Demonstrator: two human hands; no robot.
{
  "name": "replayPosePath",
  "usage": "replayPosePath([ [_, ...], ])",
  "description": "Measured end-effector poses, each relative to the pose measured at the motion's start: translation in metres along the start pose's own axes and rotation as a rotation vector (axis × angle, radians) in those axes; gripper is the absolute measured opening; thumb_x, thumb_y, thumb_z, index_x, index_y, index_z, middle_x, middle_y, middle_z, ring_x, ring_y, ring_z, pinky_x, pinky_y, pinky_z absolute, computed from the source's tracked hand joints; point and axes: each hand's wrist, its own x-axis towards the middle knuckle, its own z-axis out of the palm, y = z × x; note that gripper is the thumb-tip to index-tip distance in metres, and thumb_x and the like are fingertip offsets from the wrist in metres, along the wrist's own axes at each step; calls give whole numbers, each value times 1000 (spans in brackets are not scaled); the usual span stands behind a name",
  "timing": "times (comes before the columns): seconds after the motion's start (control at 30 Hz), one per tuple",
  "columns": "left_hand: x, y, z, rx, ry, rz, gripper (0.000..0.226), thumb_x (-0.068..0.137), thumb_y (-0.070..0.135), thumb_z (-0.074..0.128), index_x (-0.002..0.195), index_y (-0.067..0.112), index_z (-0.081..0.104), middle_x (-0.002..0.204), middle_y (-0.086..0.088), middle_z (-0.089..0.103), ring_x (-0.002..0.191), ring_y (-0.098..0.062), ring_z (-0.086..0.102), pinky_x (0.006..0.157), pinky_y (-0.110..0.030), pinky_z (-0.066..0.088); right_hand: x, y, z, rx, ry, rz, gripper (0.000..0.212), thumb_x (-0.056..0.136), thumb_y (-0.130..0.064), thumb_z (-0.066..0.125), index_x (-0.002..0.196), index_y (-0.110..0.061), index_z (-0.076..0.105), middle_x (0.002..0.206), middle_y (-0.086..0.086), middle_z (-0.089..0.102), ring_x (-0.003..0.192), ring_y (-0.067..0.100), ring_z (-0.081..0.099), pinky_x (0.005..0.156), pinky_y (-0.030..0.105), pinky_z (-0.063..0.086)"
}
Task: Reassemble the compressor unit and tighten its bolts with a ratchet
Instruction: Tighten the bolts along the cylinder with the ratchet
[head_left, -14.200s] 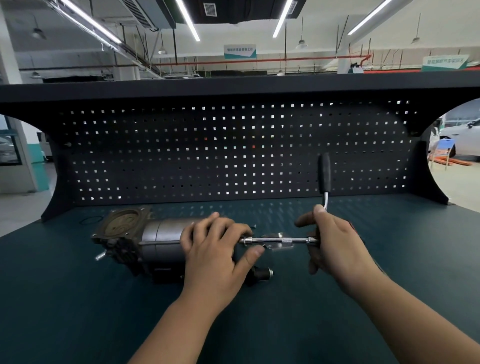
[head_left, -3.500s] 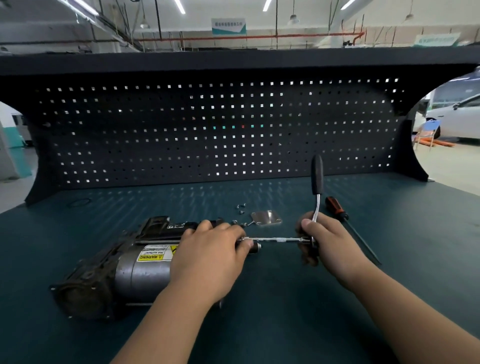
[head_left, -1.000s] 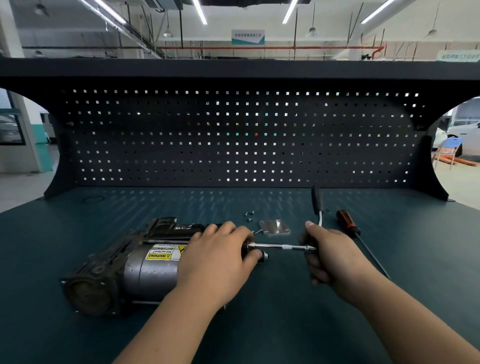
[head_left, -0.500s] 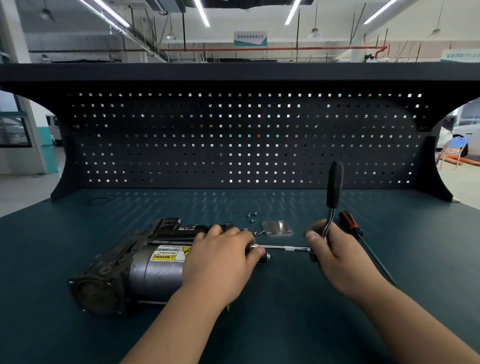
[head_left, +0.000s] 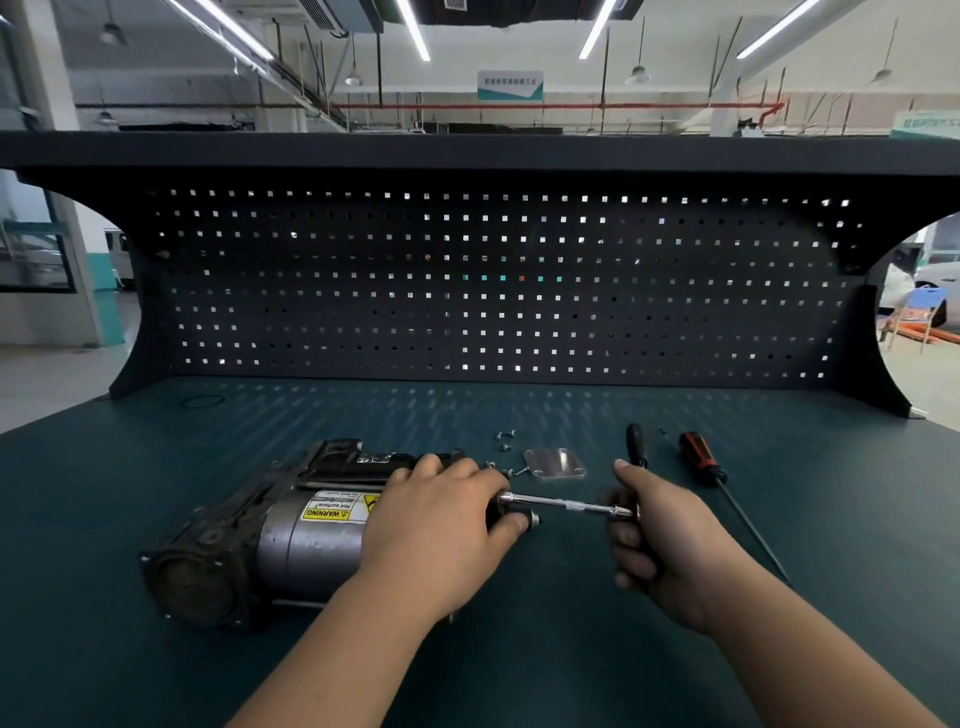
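Head view: the compressor (head_left: 291, 540) lies on its side on the bench (head_left: 130, 675), left of centre, with its warning label facing up. The left hand (head_left: 441, 525) is clamped over its right end, fingers curled round the casing, probably to stop the body rolling or twisting under the torque.

The right hand (head_left: 660, 540) grasps the ratchet (head_left: 569, 504) at its head. The long bar runs level into the compressor's end just beside the left fingertips, and the black handle (head_left: 636, 446) points away toward the pegboard (head_left: 467, 291). The socket and bolt are hidden behind the left hand, so I cannot tell how far the bolt is seated.

Behind the bar lie a small plate (head_left: 555, 463) and loose screws (head_left: 505, 439), apparently parts not yet refitted. A screwdriver (head_left: 698, 460) rests near the right hand, within easy reach. Reassembly looks part done.
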Motion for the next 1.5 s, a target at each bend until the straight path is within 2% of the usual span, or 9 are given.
replayPosePath([
  [0.2,1,1,0,4,-4,-10,39,94,61,26,116,39,49,118,16,54,107,-16,43,88,-35,28,0,2,2,-12,6,-36,35,98,-42,45,79,-14,51,44,0,35,32,15,25,39,25,37],
  [0.4,5,3,1,0,-15,-35,41,94,62,25,111,38,53,113,16,57,105,-16,44,88,-37,27,6,11,-10,-383,79,-376,35,91,-43,52,65,-20,47,52,-1,50,46,18,48,60,40,48],
  [0.5,6,3,2,4,-8,-42,42,94,62,25,113,38,54,113,16,58,105,-16,45,88,-37,27,7,12,-16,-586,135,-550,23,90,-40,57,69,-34,53,58,-2,60,51,12,53,60,34,47],
  [0.6,6,3,3,-5,6,-46,43,93,63,24,111,37,53,112,15,59,104,-16,45,88,-37,28,9,12,-17,-678,192,-667,20,89,-39,58,73,-30,51,65,1,62,55,13,55,59,35,48],
  [0.73,4,2,3,-24,16,-41,47,88,69,24,109,38,52,111,16,58,104,-15,44,87,-36,28,10,11,-17,-737,208,-773,16,86,-43,51,76,-32,48,69,-19,61,62,5,54,54,29,39],
  [0.9,3,2,0,-23,2,-31,52,81,75,27,109,39,52,111,17,56,106,-14,43,90,-35,29,9,13,-14,-628,191,-694,17,92,-35,54,75,-35,53,57,-8,57,51,8,53,57,36,47],
  [1.1,-3,-1,-1,-42,5,16,51,82,73,27,122,43,42,119,20,49,112,-13,42,91,-32,30,3,-4,-5,-179,40,-199,53,94,-55,41,91,-8,64,44,1,44,32,17,34,46,32,46],
  [1.2,0,2,-1,-21,-1,-9,48,87,70,27,118,40,47,117,18,53,110,-14,42,90,-34,30,0,-3,-3,-84,1,-93,56,98,-54,38,93,-3,62,44,1,40,31,15,25,42,29,45],
  [1.5,4,2,2,-35,19,-40,45,91,66,27,112,39,56,110,16,58,105,-14,44,87,-34,29,0,6,-9,-452,108,-476,27,89,-45,47,76,-24,59,55,-6,57,51,13,53,62,41,52],
])
